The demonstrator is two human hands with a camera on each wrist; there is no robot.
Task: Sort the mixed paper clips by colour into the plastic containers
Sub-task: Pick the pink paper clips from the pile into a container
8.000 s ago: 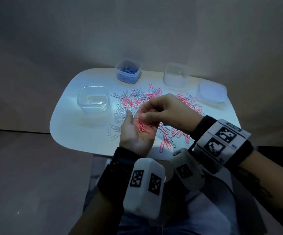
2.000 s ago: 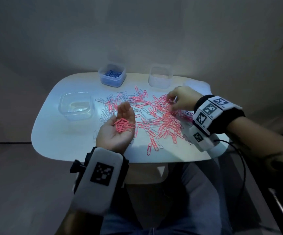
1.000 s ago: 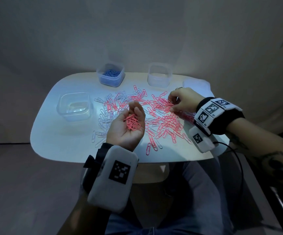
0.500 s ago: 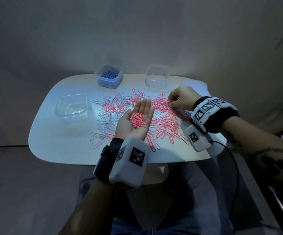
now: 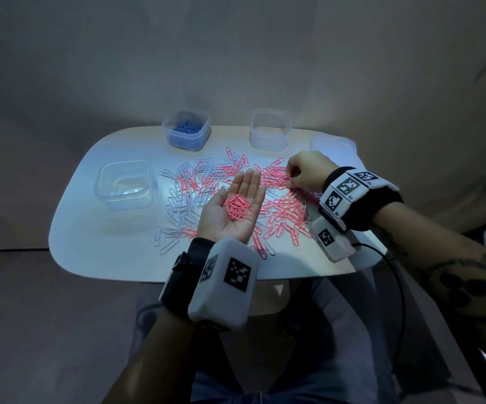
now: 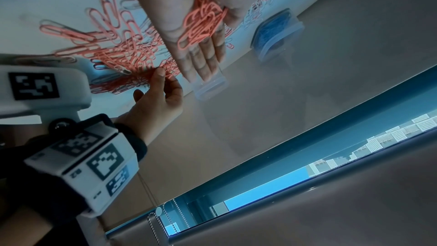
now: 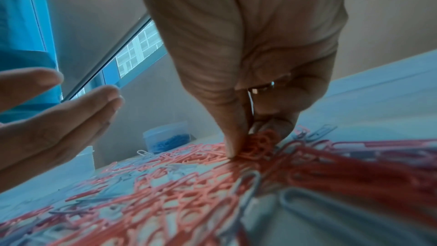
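Observation:
My left hand [image 5: 246, 186] is held palm up above the middle of the white table [image 5: 105, 258], fingers straight, with a small heap of pink paper clips [image 5: 237, 207] lying in the palm [image 6: 203, 23]. My right hand [image 5: 290, 179] is down on the mixed pile [image 5: 207, 182] just to its right. Its thumb and fingertips pinch a bunch of pink clips [image 7: 260, 141] that still touch the table. White clips [image 5: 180, 205] lie mostly on the left of the pile and pink clips on the right.
A tub of blue clips [image 5: 186, 129] stands at the back left, an empty clear tub [image 5: 270, 129] at the back middle and another empty clear tub [image 5: 124, 185] on the left. A stack of lids [image 5: 330, 147] lies behind my right hand.
My left hand has moved right toward my right hand and flattened, still carrying pink clips. My right hand has stayed on the right of the pile, gathering pink clips.

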